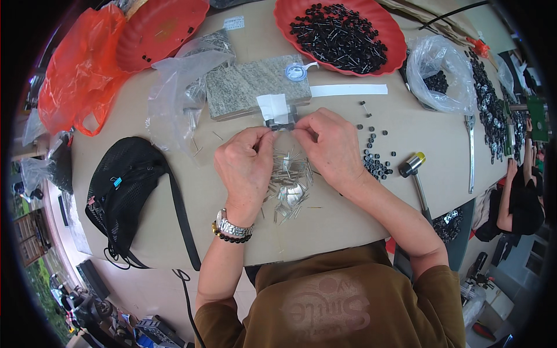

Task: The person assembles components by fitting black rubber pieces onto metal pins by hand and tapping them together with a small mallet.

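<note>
My left hand (243,159) and my right hand (328,148) meet at the near edge of a grey stone block (249,87), their fingers pinched. Between the fingertips is a small black part (281,125), too small to make out in full; each hand grips one side of it. A white paper piece (272,107) lies folded over the block's edge just behind. Under my hands a loose heap of thin metal pins (290,180) spreads on the table. Several small black caps (377,167) are scattered right of my right hand, along with a hammer (413,165) with a yellow face.
A red scalloped tray (397,58) of black-ended pins stands at the back, another red tray (130,49) at back left. Clear plastic bags (174,95), a red bag (78,69) and a black mesh cap (127,185) lie left. At right are a wrench (470,156) and another person's arm (509,194).
</note>
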A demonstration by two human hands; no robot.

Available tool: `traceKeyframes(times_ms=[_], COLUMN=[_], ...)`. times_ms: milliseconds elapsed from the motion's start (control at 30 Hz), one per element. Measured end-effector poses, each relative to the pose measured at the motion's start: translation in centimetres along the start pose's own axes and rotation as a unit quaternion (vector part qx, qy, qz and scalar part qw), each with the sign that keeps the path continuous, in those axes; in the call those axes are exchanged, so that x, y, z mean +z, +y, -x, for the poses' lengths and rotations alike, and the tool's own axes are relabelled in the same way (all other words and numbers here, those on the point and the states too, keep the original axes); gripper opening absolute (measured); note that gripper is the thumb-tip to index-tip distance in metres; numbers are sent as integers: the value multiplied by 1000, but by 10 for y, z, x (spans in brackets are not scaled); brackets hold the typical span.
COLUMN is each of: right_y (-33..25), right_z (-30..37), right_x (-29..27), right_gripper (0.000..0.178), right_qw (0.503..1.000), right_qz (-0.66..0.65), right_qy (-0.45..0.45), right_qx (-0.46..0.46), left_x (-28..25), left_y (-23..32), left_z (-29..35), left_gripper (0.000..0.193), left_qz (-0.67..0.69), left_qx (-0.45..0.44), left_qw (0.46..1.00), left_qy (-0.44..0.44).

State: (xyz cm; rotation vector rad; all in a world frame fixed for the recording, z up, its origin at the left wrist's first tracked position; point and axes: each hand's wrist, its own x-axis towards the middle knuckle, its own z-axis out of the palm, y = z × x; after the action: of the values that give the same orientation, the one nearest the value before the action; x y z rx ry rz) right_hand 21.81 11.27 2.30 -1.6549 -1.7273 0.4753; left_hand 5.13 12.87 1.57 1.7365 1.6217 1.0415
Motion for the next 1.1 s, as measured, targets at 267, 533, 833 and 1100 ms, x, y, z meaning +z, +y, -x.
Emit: traceKeyframes(times_ms=[267,533,833,1100], right_y=[-4,-5,-3,-2], right_z=[0,5,2,-2], right_x=[2,7,8,5], right_gripper=[7,8,7,10], right_qw=[996,996,999,998], right_qz=[-48,-48,-12,-24], right_qy=[-3,11,24,8], right_qx=[81,77,42,54], left_x=[0,0,-1,4], left_y=[0,1,-1,1], left_z=[0,0,-1,-1], left_gripper=[9,7,9,8], left_qz=[-2,0,-40,-22], left_qx=[1,2,33,18], left_qw=[1000,1000,999,1000], left_qy=[-1,2,-11,11])
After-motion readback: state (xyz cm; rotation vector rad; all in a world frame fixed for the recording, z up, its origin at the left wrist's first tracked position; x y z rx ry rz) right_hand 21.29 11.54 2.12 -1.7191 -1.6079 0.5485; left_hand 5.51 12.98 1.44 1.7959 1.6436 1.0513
